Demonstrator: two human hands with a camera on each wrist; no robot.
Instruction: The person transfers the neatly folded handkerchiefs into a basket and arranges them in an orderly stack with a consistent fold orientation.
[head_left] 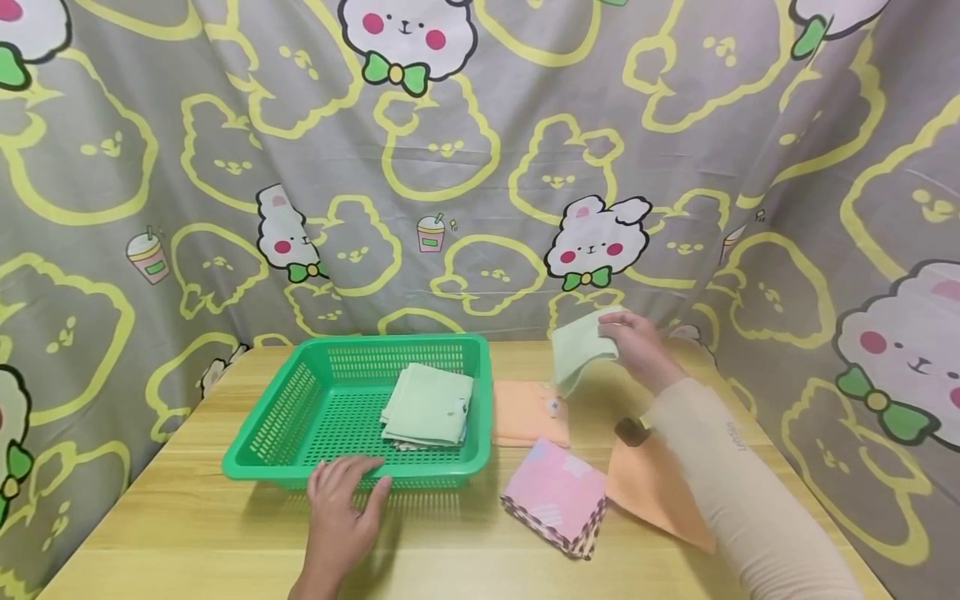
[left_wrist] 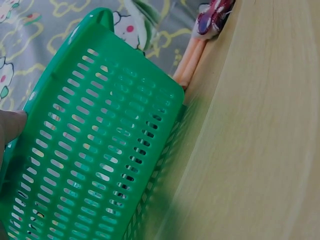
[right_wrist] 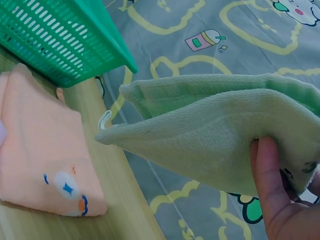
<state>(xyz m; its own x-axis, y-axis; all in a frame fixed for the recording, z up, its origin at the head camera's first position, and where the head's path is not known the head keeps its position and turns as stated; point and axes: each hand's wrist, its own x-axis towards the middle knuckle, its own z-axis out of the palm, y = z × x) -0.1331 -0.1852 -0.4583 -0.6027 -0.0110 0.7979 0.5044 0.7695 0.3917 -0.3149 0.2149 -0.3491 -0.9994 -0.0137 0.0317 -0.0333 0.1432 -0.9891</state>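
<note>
Right hand: aloft over the far right part of the tabletop [head_left: 187, 521]; the right hand [head_left: 633, 342] pinches one side of the pale green towel [head_left: 585, 343], thumb on one face.
Held towel: off the tabletop, layers parting and drooping away from the fingers (a small hanging loop shows at one corner, right wrist view); gripped at one side only, which probably explains the sag.
Left hand: the left hand [head_left: 347, 512] grasps the near rim of the green plastic basket [head_left: 423, 472], fingers hooked over it and thumb outside, presumably to steady it.
Basket: left of the tabletop's middle, back rim by the far edge.
Basket contents: folded green towel [head_left: 429, 404] lying flat against the right end; a patterned edge shows beneath, so likely stacked to save room.
Peach towel: the folded peach towel [head_left: 525, 417] lies just beside the basket's right wall, towards the far edge.
Pink cloth: the folded pink cloth [head_left: 555, 493] sits nearer the front edge, checked layers showing.
Orange cloth: the orange cloth [head_left: 652, 492] lies towards the right edge, partly under the sleeve [head_left: 750, 483] in view (dark patch at its top: unidentified).
</note>
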